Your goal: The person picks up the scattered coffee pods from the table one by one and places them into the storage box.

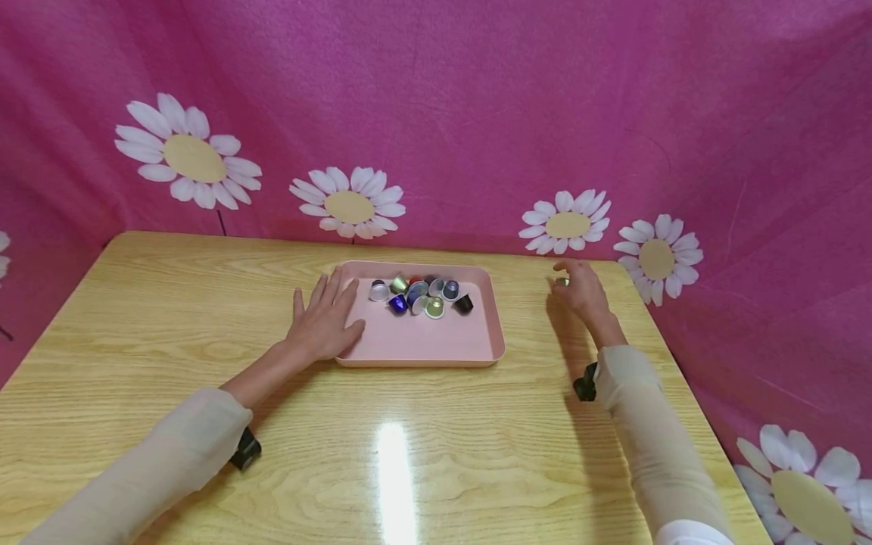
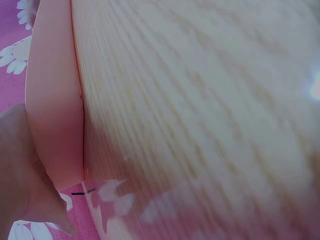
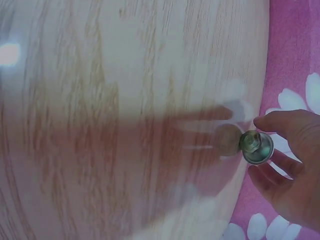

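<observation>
A shallow pink tray holds several coffee capsules in its far half, among them a blue one, a black one and a pale green one. My left hand rests spread over the tray's left rim, fingers straight. Right of the tray, near the table's far edge, my right hand is around a single green coffee capsule. In the right wrist view the thumb is on one side of this capsule and the fingers on the other, with narrow gaps showing. Its small end appears to touch the table.
The wooden table is glossy and reflects a bright light near its front. A pink cloth with large daisies hangs behind the far edge and along the right side. Dark wrist devices sit under both forearms.
</observation>
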`<state>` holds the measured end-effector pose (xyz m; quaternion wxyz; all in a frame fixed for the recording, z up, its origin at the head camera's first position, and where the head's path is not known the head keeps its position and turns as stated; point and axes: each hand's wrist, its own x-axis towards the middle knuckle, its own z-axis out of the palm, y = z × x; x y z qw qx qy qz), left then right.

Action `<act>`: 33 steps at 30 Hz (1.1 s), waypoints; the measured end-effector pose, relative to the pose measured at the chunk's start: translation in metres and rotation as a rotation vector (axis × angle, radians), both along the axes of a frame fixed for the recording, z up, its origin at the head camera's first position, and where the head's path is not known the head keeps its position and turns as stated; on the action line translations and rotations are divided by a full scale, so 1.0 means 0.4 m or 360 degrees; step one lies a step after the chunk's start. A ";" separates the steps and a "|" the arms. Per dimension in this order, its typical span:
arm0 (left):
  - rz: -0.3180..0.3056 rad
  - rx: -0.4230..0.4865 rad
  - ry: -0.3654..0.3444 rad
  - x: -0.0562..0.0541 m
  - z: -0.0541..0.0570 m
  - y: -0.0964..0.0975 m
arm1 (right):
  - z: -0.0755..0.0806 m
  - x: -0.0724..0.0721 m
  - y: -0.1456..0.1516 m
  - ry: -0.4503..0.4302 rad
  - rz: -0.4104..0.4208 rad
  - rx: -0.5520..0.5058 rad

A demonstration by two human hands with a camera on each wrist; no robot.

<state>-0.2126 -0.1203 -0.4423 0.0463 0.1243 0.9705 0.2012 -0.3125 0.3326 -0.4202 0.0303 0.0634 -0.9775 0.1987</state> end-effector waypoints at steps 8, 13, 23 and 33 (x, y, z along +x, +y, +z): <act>0.0000 -0.0006 -0.0003 0.000 0.002 0.000 | -0.013 -0.007 0.009 0.0003 -0.0003 0.0000; 0.0003 -0.0010 -0.0013 -0.001 0.002 0.001 | -0.023 -0.013 0.015 0.0009 -0.0013 0.0017; 0.0004 -0.0028 -0.0006 -0.004 0.000 0.000 | -0.020 -0.010 0.016 0.0035 0.0001 0.0022; 0.0003 -0.0039 -0.0013 -0.002 0.000 0.002 | -0.021 -0.009 0.011 0.0017 0.0003 -0.0036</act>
